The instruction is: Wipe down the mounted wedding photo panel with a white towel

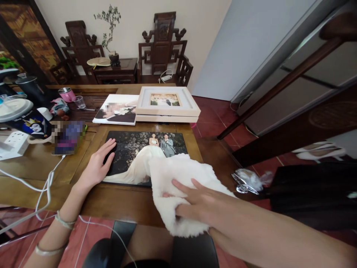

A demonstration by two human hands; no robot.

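A wedding photo panel point(131, 152) lies flat on the wooden table, showing a couple against dark foliage. My left hand point(100, 162) rests at its left edge, fingers stretched out over the border and nothing held. A fluffy white cloth point(178, 171) covers the panel's lower right corner and hangs over the table's front edge. On that cloth presses my right hand point(192, 201), its fingers partly sunk into the folds and gripping the fabric. The part of the panel beneath the cloth is hidden.
Behind the panel lie a white-framed photo box point(167, 109) and another photo print point(117, 109). A phone point(69, 137) with a white cable point(50, 182), a pink mug point(67, 95) and a small clear cup point(80, 102) stand left. Crumpled clear plastic point(248, 180) lies at right.
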